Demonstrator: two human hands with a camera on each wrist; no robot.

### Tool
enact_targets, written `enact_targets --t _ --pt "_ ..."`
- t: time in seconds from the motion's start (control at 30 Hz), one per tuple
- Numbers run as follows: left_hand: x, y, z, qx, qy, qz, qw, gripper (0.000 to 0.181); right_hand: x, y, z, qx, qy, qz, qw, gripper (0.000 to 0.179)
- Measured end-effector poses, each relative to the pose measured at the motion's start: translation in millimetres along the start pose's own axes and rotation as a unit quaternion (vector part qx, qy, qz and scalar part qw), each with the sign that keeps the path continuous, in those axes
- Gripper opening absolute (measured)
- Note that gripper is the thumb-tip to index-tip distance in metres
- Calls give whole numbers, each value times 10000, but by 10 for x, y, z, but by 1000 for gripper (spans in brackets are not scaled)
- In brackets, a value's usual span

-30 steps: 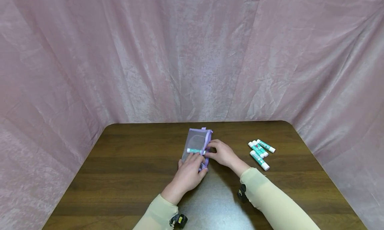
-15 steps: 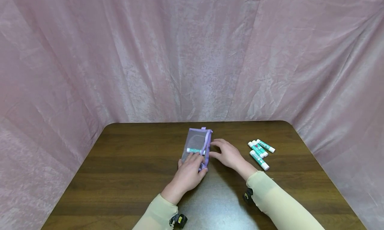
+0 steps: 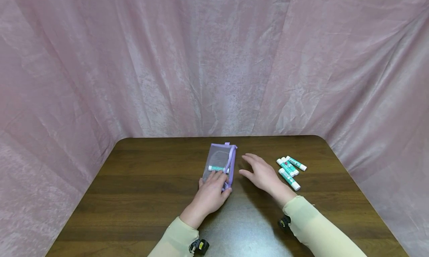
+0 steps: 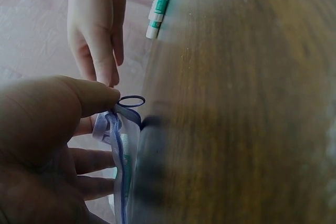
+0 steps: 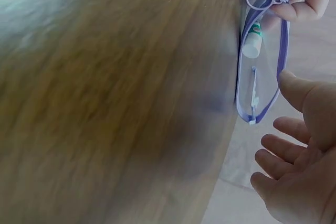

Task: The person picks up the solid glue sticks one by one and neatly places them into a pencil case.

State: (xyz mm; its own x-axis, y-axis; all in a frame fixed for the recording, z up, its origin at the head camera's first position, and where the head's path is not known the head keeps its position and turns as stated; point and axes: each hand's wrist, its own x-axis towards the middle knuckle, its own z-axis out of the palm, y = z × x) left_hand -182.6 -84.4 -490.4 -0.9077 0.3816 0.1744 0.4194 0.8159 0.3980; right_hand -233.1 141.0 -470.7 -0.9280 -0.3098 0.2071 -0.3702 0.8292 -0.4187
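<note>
Mesh pouch (image 3: 218,156), head view: lies on the bench (image 3: 151,182), zip side toward my right, with 1 enclosed tube (image 3: 216,168) showing crosswise through the mesh.
Left hand (image 3: 209,195), head view: fingers over the pouch's near end; if I press too hard, the mouth could flatten together.
Right hand (image 3: 263,175), head view: released and empty, thumb apart from the fingers, between the pouch and the loose tubes (image 3: 289,178), touching neither.
Loose tubes, head view: I count 4 in a cluster, the nearest just beside my right wrist; they look round, so a brush from my hand or sleeve (image 3: 320,223) could set 1 rolling.
Left thumb (image 4: 100,97), left wrist view: clasps the pouch edge with my fingers on the far side, a grip the head view half hides; if it slackens, the pouch could shift under a push.
Ring (image 4: 132,100), left wrist view: sticks out beside that thumb, too small to make out from the head; a fingertip could snag it and drag the zip (image 5: 284,45).
Zip, right wrist view: its 2 edges gape in a long loop, only a thin band from above; the enclosed tube's white end faces that gap, so tilting could let it slip out.
Pale strip (image 5: 255,98), right wrist view: inside the loop, not made out in the other 2 views; I cannot tell what it is.
</note>
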Motion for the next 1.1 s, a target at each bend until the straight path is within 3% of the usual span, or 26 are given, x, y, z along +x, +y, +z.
enact_targets --t 0.77,1.1 --pt "-11 5 3 -28 -71 -111 9999 22 -305 167 -241 -347 497 -430 9972 68" --pt "-22 -11 13 -36 -39 -76 10000 20 -431 269 -332 -583 563 -382 9960 70"
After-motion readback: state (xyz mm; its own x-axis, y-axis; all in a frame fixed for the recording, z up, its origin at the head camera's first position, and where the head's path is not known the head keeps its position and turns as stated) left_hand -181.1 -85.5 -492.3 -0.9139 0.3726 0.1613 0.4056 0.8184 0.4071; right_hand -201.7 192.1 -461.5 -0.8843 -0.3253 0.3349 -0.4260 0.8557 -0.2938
